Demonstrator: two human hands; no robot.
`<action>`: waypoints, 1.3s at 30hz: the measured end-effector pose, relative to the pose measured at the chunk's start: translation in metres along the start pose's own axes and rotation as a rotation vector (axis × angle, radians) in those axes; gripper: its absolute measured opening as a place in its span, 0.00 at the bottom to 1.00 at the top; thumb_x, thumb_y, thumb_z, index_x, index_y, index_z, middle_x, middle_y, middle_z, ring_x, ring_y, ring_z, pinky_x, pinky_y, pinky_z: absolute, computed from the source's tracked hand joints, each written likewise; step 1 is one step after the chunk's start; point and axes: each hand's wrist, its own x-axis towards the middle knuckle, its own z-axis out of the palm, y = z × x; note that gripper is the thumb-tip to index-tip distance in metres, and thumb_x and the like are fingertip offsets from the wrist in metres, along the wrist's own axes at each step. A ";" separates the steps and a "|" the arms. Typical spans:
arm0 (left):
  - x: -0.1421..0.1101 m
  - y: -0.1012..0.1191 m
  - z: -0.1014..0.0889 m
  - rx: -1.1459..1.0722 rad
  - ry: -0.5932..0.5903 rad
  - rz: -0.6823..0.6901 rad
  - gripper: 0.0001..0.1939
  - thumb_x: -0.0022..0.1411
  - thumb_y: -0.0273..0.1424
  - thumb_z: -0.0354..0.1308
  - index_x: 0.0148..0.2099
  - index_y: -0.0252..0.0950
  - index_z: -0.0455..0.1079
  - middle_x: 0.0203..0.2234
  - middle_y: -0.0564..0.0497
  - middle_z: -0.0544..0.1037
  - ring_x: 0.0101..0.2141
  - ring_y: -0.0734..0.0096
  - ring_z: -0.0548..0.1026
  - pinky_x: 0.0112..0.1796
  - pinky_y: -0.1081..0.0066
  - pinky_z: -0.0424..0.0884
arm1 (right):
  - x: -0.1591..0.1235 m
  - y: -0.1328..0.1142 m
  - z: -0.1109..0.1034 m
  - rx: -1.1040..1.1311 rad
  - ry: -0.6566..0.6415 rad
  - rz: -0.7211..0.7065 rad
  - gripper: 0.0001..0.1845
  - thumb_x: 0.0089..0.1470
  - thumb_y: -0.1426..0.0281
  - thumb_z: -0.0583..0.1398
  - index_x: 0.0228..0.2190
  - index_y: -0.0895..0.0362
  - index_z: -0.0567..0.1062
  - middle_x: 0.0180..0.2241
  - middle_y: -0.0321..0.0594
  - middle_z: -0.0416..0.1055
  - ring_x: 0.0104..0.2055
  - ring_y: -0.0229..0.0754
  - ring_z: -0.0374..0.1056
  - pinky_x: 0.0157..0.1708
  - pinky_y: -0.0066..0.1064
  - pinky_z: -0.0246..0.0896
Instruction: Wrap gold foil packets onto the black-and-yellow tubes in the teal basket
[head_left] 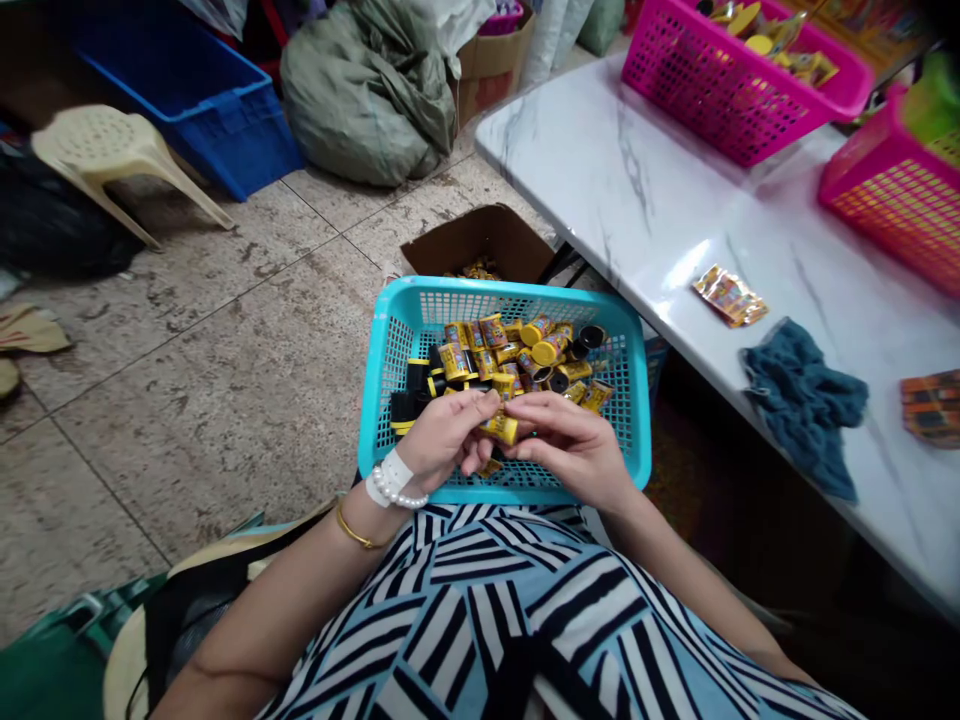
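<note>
The left hand point(456, 430) is closing its grip on a small yellow canister point(500, 429), which is lying at the fingertips, between the 2 hands and above the near part of a turquoise basket point(367, 400). The right hand point(577, 440) is bringing its bent fingers and thumb up to the canister's other side; whether that grip is also pinching it, I cannot tell. Beyond the fingers, more yellow canisters point(454, 361) are lying loose in the basket, with black containers point(418, 376) gathering mostly toward its left side. A cardboard box point(525, 245) is standing just past the basket's far rim, holding similar yellow pieces. To the right, a marbled white desk point(585, 150) is carrying 2 pink baskets point(739, 115), a shiny wrapper strip point(730, 296) and a crumpled blue cloth point(810, 395).
</note>
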 end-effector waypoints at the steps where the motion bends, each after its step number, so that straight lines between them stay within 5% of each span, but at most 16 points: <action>1: -0.001 0.000 0.002 -0.025 -0.002 -0.003 0.22 0.58 0.50 0.62 0.36 0.34 0.67 0.14 0.56 0.71 0.09 0.84 0.61 0.12 0.81 0.52 | -0.001 0.000 0.001 0.039 0.024 0.014 0.15 0.52 0.66 0.68 0.43 0.46 0.81 0.46 0.41 0.74 0.37 0.41 0.75 0.34 0.36 0.78; 5: -0.003 -0.006 0.008 -0.182 -0.078 -0.021 0.23 0.54 0.49 0.67 0.33 0.33 0.67 0.14 0.57 0.71 0.10 0.85 0.61 0.15 0.80 0.57 | -0.004 0.000 0.003 0.120 0.155 0.046 0.07 0.51 0.66 0.69 0.35 0.50 0.83 0.40 0.41 0.75 0.30 0.39 0.74 0.26 0.35 0.78; 11: 0.000 -0.015 0.016 -0.272 -0.057 -0.049 0.25 0.49 0.49 0.70 0.30 0.33 0.66 0.11 0.59 0.68 0.08 0.85 0.59 0.14 0.80 0.56 | -0.004 0.001 0.001 -0.130 0.173 -0.118 0.10 0.52 0.70 0.68 0.39 0.49 0.82 0.45 0.43 0.76 0.45 0.45 0.74 0.42 0.38 0.76; 18: -0.001 -0.023 0.028 -0.284 -0.136 -0.123 0.25 0.50 0.45 0.71 0.39 0.32 0.67 0.18 0.55 0.76 0.13 0.79 0.70 0.16 0.80 0.63 | -0.017 0.000 -0.006 -0.353 0.284 -0.261 0.12 0.53 0.74 0.67 0.40 0.49 0.82 0.39 0.40 0.77 0.41 0.42 0.75 0.40 0.36 0.74; 22: -0.009 -0.020 0.027 -0.209 -0.224 -0.187 0.28 0.54 0.43 0.69 0.49 0.32 0.66 0.23 0.49 0.80 0.17 0.73 0.75 0.18 0.79 0.65 | -0.017 0.000 -0.038 -0.740 0.543 -0.358 0.16 0.53 0.74 0.66 0.44 0.47 0.81 0.43 0.41 0.77 0.41 0.43 0.75 0.41 0.37 0.73; 26: -0.019 -0.007 0.008 -0.145 0.000 -0.008 0.21 0.58 0.40 0.65 0.47 0.30 0.69 0.21 0.52 0.77 0.15 0.79 0.71 0.17 0.80 0.62 | -0.019 0.001 -0.065 -1.186 0.585 -0.280 0.16 0.57 0.70 0.63 0.48 0.50 0.79 0.46 0.44 0.75 0.35 0.40 0.74 0.36 0.34 0.72; 29: -0.022 -0.001 -0.008 -0.202 0.222 0.149 0.16 0.59 0.38 0.65 0.41 0.30 0.71 0.18 0.56 0.72 0.15 0.84 0.66 0.17 0.82 0.59 | -0.019 0.001 -0.052 -1.214 0.430 -0.210 0.12 0.60 0.65 0.61 0.44 0.52 0.80 0.42 0.44 0.76 0.38 0.40 0.75 0.38 0.31 0.71; 33: -0.022 -0.002 -0.015 -0.161 0.302 0.210 0.14 0.59 0.38 0.64 0.38 0.32 0.71 0.19 0.57 0.71 0.16 0.84 0.65 0.19 0.81 0.60 | -0.004 0.002 -0.013 -1.299 -0.179 0.123 0.17 0.61 0.56 0.58 0.43 0.53 0.78 0.34 0.43 0.78 0.35 0.45 0.76 0.33 0.33 0.68; 35: -0.023 -0.004 -0.015 -0.014 0.310 0.248 0.14 0.60 0.38 0.64 0.39 0.32 0.71 0.21 0.55 0.73 0.18 0.82 0.67 0.20 0.81 0.62 | 0.006 0.002 -0.001 -1.395 -0.371 0.273 0.20 0.60 0.54 0.58 0.46 0.54 0.75 0.33 0.44 0.78 0.34 0.49 0.76 0.30 0.34 0.66; 39: -0.025 -0.004 -0.019 0.297 0.342 0.338 0.13 0.59 0.38 0.65 0.41 0.33 0.73 0.23 0.54 0.75 0.22 0.79 0.71 0.24 0.79 0.68 | 0.015 -0.009 0.004 -1.521 -0.418 0.358 0.21 0.61 0.56 0.58 0.53 0.51 0.72 0.40 0.48 0.77 0.33 0.48 0.76 0.29 0.31 0.61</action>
